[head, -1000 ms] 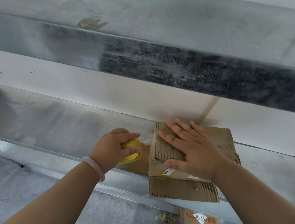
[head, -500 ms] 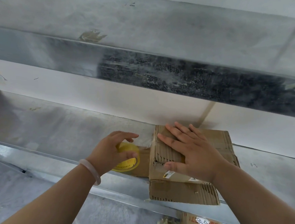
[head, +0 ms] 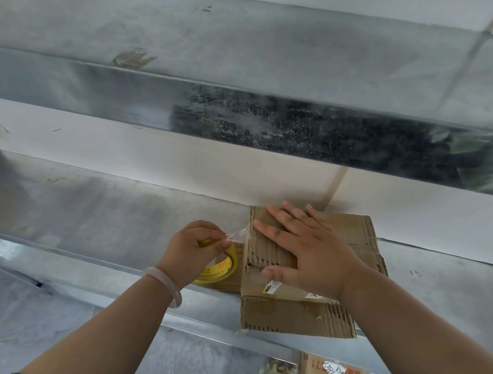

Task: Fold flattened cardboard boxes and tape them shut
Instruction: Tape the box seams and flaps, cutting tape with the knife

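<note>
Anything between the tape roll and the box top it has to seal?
Only the right hand, lying flat on the box top, across the tape's likely path. The gap beside the tape roll holds just the stretched strip.

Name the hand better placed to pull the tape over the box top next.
Left. The left hand pinches the tape strip right beside the box, over the tape roll; the right hand lies flat on the box top, holding it down.

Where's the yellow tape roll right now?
In the head view, the yellow tape roll is low and centre, gripped by the left hand near the front edge of the metal shelf, just left of the cardboard box under the right hand.
</note>
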A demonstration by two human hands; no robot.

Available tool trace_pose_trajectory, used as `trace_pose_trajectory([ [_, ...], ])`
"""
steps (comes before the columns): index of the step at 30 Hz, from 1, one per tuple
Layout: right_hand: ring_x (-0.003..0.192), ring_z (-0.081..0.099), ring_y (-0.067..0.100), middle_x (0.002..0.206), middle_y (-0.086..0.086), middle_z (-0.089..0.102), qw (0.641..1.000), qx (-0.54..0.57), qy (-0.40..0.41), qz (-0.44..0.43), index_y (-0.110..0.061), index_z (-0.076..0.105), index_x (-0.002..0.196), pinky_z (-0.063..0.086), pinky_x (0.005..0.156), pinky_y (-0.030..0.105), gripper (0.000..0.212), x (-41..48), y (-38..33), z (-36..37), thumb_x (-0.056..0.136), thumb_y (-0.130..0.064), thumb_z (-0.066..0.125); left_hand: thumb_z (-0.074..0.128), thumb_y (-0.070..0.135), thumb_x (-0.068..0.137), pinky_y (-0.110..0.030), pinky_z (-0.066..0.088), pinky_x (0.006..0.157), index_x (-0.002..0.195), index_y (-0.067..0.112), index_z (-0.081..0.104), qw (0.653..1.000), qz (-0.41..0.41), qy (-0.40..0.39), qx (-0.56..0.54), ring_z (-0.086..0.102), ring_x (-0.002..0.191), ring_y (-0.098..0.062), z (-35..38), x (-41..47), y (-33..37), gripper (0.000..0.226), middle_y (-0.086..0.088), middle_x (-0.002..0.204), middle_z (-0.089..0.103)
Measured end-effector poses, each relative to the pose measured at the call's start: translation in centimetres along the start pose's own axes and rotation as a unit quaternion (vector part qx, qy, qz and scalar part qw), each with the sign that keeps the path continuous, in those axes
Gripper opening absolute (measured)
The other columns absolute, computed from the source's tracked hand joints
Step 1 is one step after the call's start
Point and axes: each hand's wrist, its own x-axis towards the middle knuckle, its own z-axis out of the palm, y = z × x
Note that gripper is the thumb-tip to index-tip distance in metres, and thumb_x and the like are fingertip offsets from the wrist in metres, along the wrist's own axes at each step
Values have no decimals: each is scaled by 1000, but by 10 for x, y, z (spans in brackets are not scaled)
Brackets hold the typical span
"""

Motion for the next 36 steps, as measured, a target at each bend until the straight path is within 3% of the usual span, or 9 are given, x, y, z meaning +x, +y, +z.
trace_pose_trajectory([
  [5, 151, 0, 12, 164, -8, 5, 998, -1, 55, -4, -43, 7, 154, -9, 121, 36, 79, -4, 0, 3, 87, -78, 29, 77, 12, 79, -4, 42, 70, 74, 30, 68, 1000, 10, -3, 28, 59, 84, 7, 6, -3, 7, 20, 6, 95, 63],
  [10, 137, 41, 23, 146, 4, 49, 965, -26, 258, -31, -22, 47, 143, 24, 119, 50, 70, -30, 11, 20, 91, -67, 45, 74, 17, 81, -14, 42, 80, 80, 43, 66, 998, 23, -33, 58, 59, 94, -4, 3, -7, 11, 27, 9, 102, 62],
  [16, 135, 45, 27, 144, 9, 50, 907, 29, 407, 107, -13, 52, 140, 32, 114, 52, 57, -91, 48, 59, 97, -49, 43, 67, 13, 87, -17, 41, 83, 70, 62, 65, 996, 17, -54, 64, 57, 96, -3, 11, -17, 23, 53, 12, 103, 59],
  [20, 131, 43, 27, 140, 8, 51, 837, 226, 338, 367, -14, 52, 138, 33, 112, 44, 71, -117, 70, 89, 90, -57, 22, 65, 13, 88, -8, 38, 80, 75, 41, 68, 997, 11, -17, 78, 57, 93, -10, 17, -21, 32, 32, 10, 98, 61],
  [23, 133, 39, 25, 140, 7, 48, 789, 304, 303, 440, -17, 50, 139, 29, 113, 41, 68, -126, 80, 104, 94, -57, 18, 65, 13, 89, 2, 32, 72, 72, 40, 66, 996, 16, -8, 92, 56, 91, -2, 20, -24, 36, 32, 15, 97, 60],
  [26, 134, 36, 25, 144, 5, 41, 820, 235, 137, 504, -21, 38, 144, 30, 113, 41, 47, -126, 86, 114, 102, -41, 34, 63, 16, 90, 0, 33, 71, 73, 41, 66, 995, 17, -20, 97, 55, 90, -1, 20, -25, 38, 30, 15, 97, 60],
  [28, 121, 45, 23, 132, 3, 47, 844, 172, 59, 504, -22, 45, 135, 41, 103, 38, 38, -123, 89, 119, 100, -36, 45, 64, 16, 89, -3, 34, 73, 74, 41, 66, 995, 12, -29, 96, 56, 90, -3, 19, -26, 38, 29, 14, 97, 61],
  [32, 96, 53, 20, 110, 4, 54, 848, 138, 52, 510, -16, 55, 108, 51, 88, 36, 15, -118, 94, 124, 94, -19, 53, 67, 11, 86, -5, 38, 74, 71, 48, 67, 997, 11, -44, 54, 59, 92, 0, 15, -27, 33, 40, 12, 96, 64],
  [36, 76, 59, 22, 92, 7, 56, 767, 266, 124, 570, -9, 56, 98, 52, 67, 37, 12, -117, 75, 114, 97, -12, 45, 66, 14, 88, 2, 34, 72, 78, 48, 67, 995, 6, -87, 52, 57, 101, -5, 9, -26, 32, 35, 12, 104, 61],
])
